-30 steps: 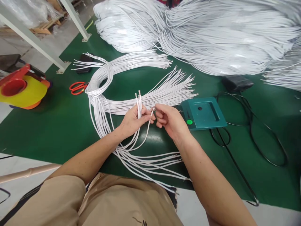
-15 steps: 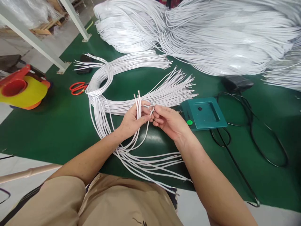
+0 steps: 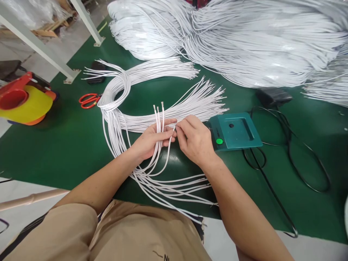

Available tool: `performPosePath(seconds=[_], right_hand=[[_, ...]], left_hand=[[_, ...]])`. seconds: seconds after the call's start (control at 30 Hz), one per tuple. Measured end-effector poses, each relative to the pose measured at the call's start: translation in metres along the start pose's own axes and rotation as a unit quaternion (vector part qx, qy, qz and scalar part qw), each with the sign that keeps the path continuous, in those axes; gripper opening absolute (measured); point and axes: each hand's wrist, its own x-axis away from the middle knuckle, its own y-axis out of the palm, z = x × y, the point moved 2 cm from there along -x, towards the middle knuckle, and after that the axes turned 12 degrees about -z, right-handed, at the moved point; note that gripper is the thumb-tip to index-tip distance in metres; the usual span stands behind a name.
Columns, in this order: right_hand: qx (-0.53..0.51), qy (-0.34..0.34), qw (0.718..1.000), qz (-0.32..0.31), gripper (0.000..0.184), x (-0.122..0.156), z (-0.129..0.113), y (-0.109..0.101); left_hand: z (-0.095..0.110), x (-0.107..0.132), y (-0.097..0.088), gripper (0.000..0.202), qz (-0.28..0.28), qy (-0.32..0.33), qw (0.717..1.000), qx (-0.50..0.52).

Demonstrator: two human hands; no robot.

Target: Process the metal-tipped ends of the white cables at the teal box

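Note:
Several white cables [image 3: 158,136] stand up between the thumb and fingers of my left hand [image 3: 152,139], their bare ends pointing away from me. One more cable [image 3: 169,146] curves up to my left fingertips, where its end is pinched. My right hand [image 3: 196,139] is closed, thumb and forefinger pressed together at that cable's tip; its back hides part of what the fingers do. More loose cables [image 3: 174,192] from the same bundle fan out below my hands. Behind them lies the looped bundle of white cables [image 3: 114,105], its cut ends spread to the right.
A teal machine with a green button [image 3: 235,130] sits right of my right hand, black cords [image 3: 292,145] beside it. Red-handled scissors [image 3: 89,100] and a yellow-and-red tape dispenser [image 3: 28,103] lie left. A large heap of white cables [image 3: 244,43] covers the back of the green table [image 3: 54,152].
My right hand has turned over, its back now facing up, with the fingertips still at the cable's end. The cables in my left hand have spread slightly apart.

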Motion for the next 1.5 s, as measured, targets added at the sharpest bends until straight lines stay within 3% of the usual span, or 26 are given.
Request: performPosePath(seconds=[0.07, 0.17, 0.27, 0.4, 0.67, 0.83, 0.9, 1.0, 1.17, 1.27, 1.33, 1.4, 1.43, 1.5], right_hand=[[0.107, -0.054, 0.992, -0.044, 0.028, 0.000, 0.001, -0.005], [0.174, -0.018, 0.981, -0.077, 0.017, 0.002, 0.013, -0.018], [0.187, 0.045, 0.974, -0.118, 0.011, 0.005, 0.028, -0.028], [0.159, 0.058, 0.971, -0.168, 0.011, 0.008, 0.039, -0.031], [0.179, 0.046, 0.973, -0.140, 0.019, 0.006, 0.042, -0.024], [0.185, 0.050, 0.972, -0.132, 0.015, 0.007, 0.043, -0.025], [0.204, 0.078, 0.972, -0.082, 0.014, 0.010, 0.046, -0.029], [0.244, 0.162, 0.956, -0.003, 0.027, 0.017, 0.054, -0.032], [0.248, 0.184, 0.951, 0.001, 0.031, 0.020, 0.061, -0.031], [0.211, 0.158, 0.964, 0.021, 0.029, 0.014, 0.053, -0.035], [0.132, 0.090, 0.987, -0.003, 0.024, 0.010, 0.037, -0.034], [0.022, -0.021, 0.995, -0.094, 0.019, 0.007, 0.015, -0.027], [-0.014, -0.076, 0.984, -0.160, 0.018, 0.007, 0.002, -0.020], [-0.014, -0.111, 0.964, -0.242, 0.014, 0.010, -0.019, -0.008]], left_hand=[[0.001, -0.001, -0.001, 0.046, 0.010, -0.027, 0.999, 0.025], [0.001, -0.003, -0.004, 0.047, 0.023, -0.021, 0.999, -0.023], [-0.002, -0.007, -0.004, 0.049, 0.028, -0.011, 0.994, -0.107], [-0.008, -0.010, 0.000, 0.049, 0.030, -0.026, 0.979, -0.201], [-0.012, -0.013, 0.002, 0.044, 0.067, -0.036, 0.951, -0.299], [-0.015, -0.015, 0.001, 0.045, 0.058, -0.041, 0.953, -0.295], [-0.015, -0.016, 0.001, 0.046, 0.051, -0.041, 0.959, -0.277], [-0.013, -0.016, 0.000, 0.046, 0.040, -0.051, 0.965, -0.254], [-0.008, -0.013, -0.005, 0.048, 0.035, -0.053, 0.973, -0.223], [-0.005, -0.010, -0.009, 0.054, 0.044, -0.032, 0.974, -0.219], [-0.004, -0.009, -0.011, 0.050, 0.042, -0.024, 0.974, -0.221], [-0.004, -0.008, -0.013, 0.041, 0.035, -0.019, 0.974, -0.222], [-0.004, -0.009, -0.014, 0.039, 0.033, -0.017, 0.975, -0.219], [-0.005, -0.009, -0.016, 0.038, 0.034, -0.012, 0.977, -0.209]])
